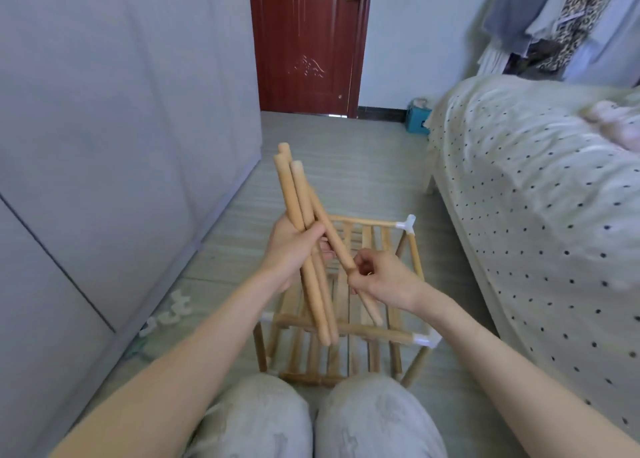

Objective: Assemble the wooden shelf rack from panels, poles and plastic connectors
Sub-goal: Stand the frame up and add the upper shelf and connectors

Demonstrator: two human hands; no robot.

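Poles (pixel 300 212) of pale wood are sitting as a bundle in the left hand (pixel 289 250) at the middle of the frame, their rounded tops pointing toward the upper left and their lower ends hanging down over the rack. That hand is reaching in from the lower left with its forearm stretched out, the fingers curling round the bundle and the thumb lying across the front of it. One pole (pixel 341 255) is slanting away from the others toward the lower right, and the right hand (pixel 377 279), coming in from the lower right corner, is pinching it between thumb and bent fingers about midway along its length; its upper end is crossing behind the bundle. Just below both hands the partly built shelf rack (pixel 346 329) is standing on the floor, a slatted wooden frame with white plastic connectors (pixel 408 225) at its right-hand corners, one far and one near. More white connectors (pixel 169 314) are lying loose on the floor (pixel 367 167) toward the lower left, beside the pale wardrobe (pixel 104 146) filling the left side. The person's knees in light grey trousers (pixel 311 419) are showing at the bottom edge. A bed (pixel 536 198) with a dotted cover is running along the right, a dark red door (pixel 304 42) is standing at top centre, and clothes (pixel 554 18) are hanging at the upper right.
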